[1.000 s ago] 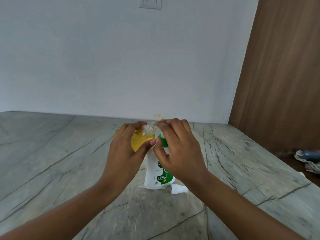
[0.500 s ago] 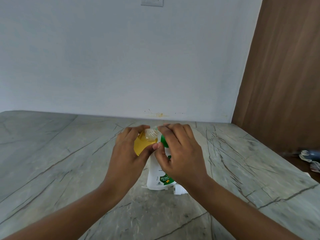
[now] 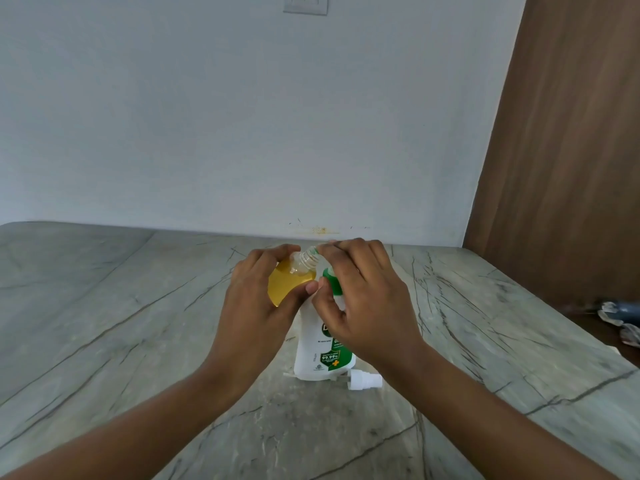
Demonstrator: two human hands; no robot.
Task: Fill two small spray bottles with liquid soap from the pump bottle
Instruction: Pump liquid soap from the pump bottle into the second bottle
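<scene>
My left hand (image 3: 256, 306) grips a small clear spray bottle (image 3: 289, 282), tilted, uncapped and holding yellow liquid. Its threaded neck points right, against the spout under my right fingertips. My right hand (image 3: 363, 306) curls over the green pump head (image 3: 333, 278) of the white soap pump bottle (image 3: 317, 355), which stands on the table. A white spray cap (image 3: 365, 379) lies on its side by the bottle's base. I see no second small bottle.
The grey marble table (image 3: 121, 323) runs back to a pale wall. A brown wooden panel (image 3: 571, 168) stands at the right. Past the table's right edge lie crumpled white and blue items (image 3: 620, 318).
</scene>
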